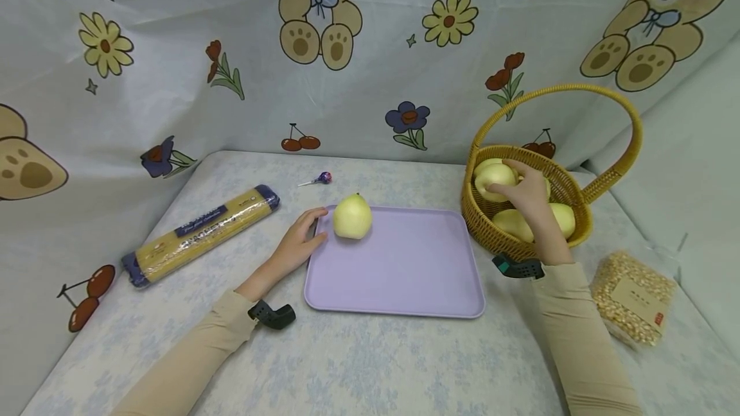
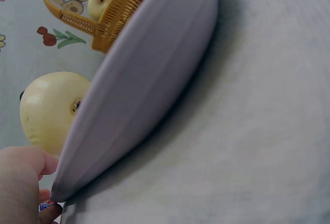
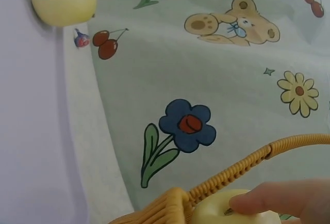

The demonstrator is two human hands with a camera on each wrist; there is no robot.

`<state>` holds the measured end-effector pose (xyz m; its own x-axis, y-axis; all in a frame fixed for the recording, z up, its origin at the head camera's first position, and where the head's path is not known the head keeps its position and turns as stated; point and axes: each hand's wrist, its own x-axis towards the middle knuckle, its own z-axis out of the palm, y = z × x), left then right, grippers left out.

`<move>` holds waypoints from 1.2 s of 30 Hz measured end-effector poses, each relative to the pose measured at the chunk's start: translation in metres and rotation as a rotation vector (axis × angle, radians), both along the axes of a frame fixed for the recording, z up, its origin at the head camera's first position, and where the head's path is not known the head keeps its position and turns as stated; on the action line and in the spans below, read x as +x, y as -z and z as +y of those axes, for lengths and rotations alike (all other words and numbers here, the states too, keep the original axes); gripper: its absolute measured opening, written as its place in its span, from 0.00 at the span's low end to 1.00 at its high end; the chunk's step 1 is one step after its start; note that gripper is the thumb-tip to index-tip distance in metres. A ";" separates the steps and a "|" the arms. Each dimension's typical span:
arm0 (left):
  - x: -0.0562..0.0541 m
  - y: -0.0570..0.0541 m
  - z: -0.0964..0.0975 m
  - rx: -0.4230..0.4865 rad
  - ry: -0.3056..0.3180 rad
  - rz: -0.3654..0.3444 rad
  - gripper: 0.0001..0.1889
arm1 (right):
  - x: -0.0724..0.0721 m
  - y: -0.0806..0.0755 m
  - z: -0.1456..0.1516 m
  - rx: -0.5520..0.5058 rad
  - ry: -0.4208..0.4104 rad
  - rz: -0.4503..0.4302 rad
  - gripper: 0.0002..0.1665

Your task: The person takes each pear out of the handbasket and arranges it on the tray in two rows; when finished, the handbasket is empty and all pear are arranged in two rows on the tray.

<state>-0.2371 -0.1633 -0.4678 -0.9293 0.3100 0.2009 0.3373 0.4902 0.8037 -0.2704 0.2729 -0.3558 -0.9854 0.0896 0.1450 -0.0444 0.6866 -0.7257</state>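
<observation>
As R hand grips pear, bskt handle arches nr.

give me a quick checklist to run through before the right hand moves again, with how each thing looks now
1. Right hand has a grip on a fruit: ok, thumb and fingers on it.
2. That fruit is out of the basket: not ok, it sits inside.
3. It is free of the neighbouring fruit: cannot tell, the hand partly hides it.
4. Left hand is on the tray: ok, at its left edge.
5. Pear leaves room on the tray: ok, it stands near the far left corner.
</observation>
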 end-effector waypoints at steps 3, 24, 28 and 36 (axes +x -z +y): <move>0.000 -0.001 0.000 -0.008 -0.001 0.002 0.26 | 0.004 -0.007 -0.001 -0.024 0.007 0.007 0.43; 0.000 0.000 -0.001 -0.015 0.002 0.003 0.26 | 0.033 -0.041 -0.033 -0.016 -0.042 0.011 0.42; 0.000 0.000 0.000 -0.019 -0.001 0.007 0.26 | 0.038 -0.044 -0.044 -0.059 -0.085 0.040 0.41; -0.001 0.000 0.000 -0.036 -0.003 0.007 0.26 | 0.045 -0.040 -0.067 -0.112 -0.212 0.087 0.41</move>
<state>-0.2378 -0.1636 -0.4673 -0.9287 0.3146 0.1965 0.3418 0.5200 0.7828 -0.2257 0.2062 -0.3162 -0.9682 -0.0974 0.2304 -0.2440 0.5712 -0.7837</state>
